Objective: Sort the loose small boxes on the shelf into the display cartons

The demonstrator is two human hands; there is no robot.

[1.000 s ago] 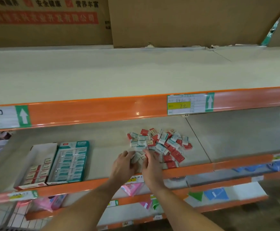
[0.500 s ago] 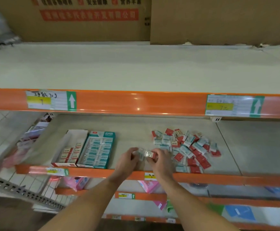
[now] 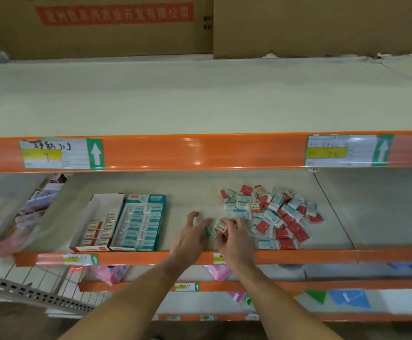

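Observation:
A pile of loose small boxes, red and teal mixed, lies right of centre on the middle shelf. Two display cartons stand at the left. The red-and-white carton is partly filled with red boxes. The teal carton beside it is packed with teal boxes. Just left of the pile, my left hand pinches a teal small box at its fingertips, thumb raised. My right hand holds a red small box against it. Both hands hover over the shelf's front edge.
An orange rail with price labels fronts the upper shelf, low over the work area. Cardboard boxes stand on top. Pink packets lie on the shelf below. A perforated grey rack juts out at the lower left.
My hands have lifted out of the pile's near edge with boxes and moved slightly left, toward the cartons. My head has turned left, bringing both cartons further into view.

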